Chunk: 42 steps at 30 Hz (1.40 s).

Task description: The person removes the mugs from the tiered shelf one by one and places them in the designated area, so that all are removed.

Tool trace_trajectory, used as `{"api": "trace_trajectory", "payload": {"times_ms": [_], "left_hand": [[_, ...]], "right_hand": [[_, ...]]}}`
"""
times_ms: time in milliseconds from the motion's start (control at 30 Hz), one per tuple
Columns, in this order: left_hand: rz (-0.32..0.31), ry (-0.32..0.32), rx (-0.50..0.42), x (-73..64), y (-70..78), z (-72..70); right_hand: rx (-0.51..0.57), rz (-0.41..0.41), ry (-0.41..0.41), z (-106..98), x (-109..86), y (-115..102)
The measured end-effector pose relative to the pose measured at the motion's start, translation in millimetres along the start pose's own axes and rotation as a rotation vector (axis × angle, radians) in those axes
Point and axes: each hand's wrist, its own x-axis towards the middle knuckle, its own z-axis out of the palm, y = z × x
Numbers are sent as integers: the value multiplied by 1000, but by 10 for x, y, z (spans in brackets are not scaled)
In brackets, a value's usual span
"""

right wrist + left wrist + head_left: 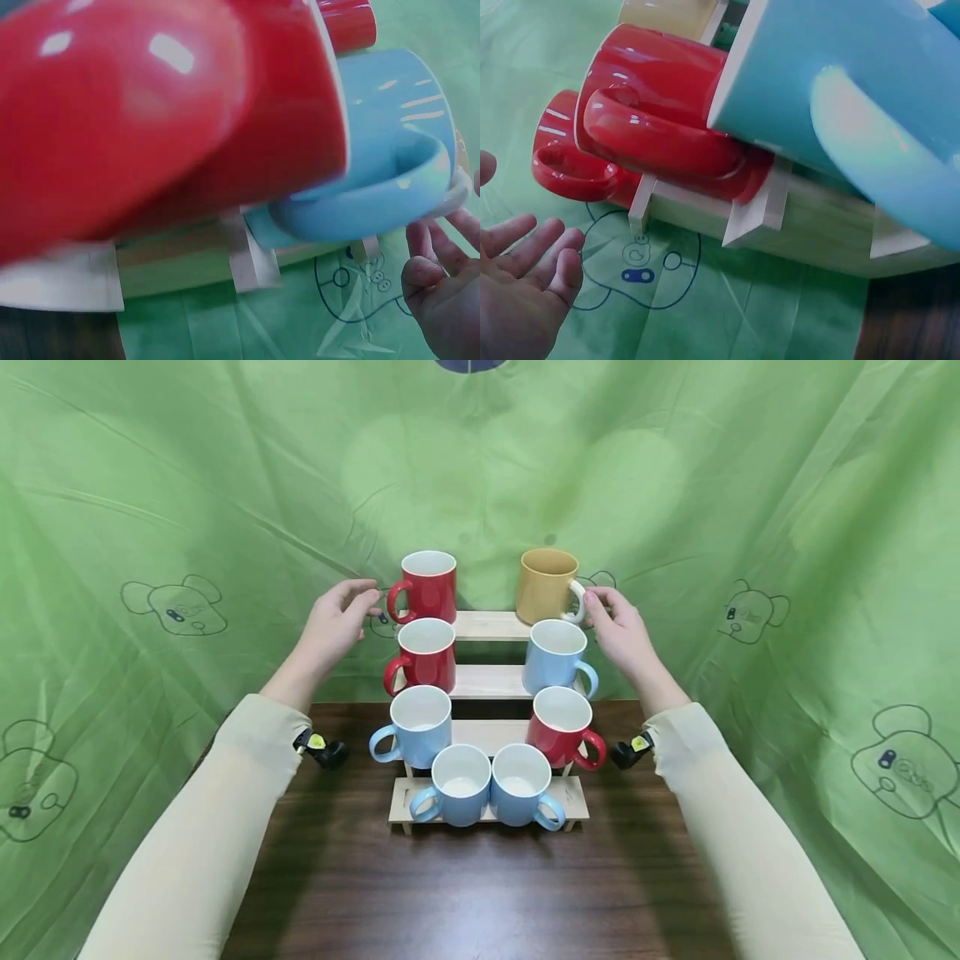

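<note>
Here, the right hand (622, 631) pinches the round yellow mug's (542, 593) white handle (577, 588); the left hand (335, 622), loose, empty, is beside a round red mug (437, 589).

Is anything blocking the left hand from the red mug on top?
Nothing visible: in the head view, only a gap showing green cloth separates the left hand from the handle of the top red mug.

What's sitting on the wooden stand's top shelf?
The top shelf holds a red mug on the left and a yellow mug on the right, with the right hand at its white handle. A lower red mug and a blue mug hide parts of the shelf's front edge.
</note>
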Motion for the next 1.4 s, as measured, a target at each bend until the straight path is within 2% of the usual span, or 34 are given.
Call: {"api": "trace_trajectory", "payload": {"times_ms": [167, 367, 500, 700, 933, 1033, 1267, 1400], "left_hand": [[13, -3, -47, 49, -6, 82], [21, 21, -28, 123, -17, 176], [8, -19, -92, 173, 23, 231], [-57, -78, -227, 238, 111, 273], [-95, -143, -193, 262, 162, 285], [-97, -130, -196, 242, 166, 293], [-71, -54, -197, 217, 119, 295], [-66, -42, -201, 212, 95, 306]], "right_hand": [[99, 29, 0, 58, 32, -51], [148, 88, -22, 68, 56, -99], [141, 101, -32, 56, 66, -99], [137, 106, -27, 42, 68, -115], [142, 116, -20, 38, 59, -114], [143, 120, -19, 43, 65, -108], [139, 109, -19, 90, 84, -124], [143, 118, -19, 93, 82, -132]]}}
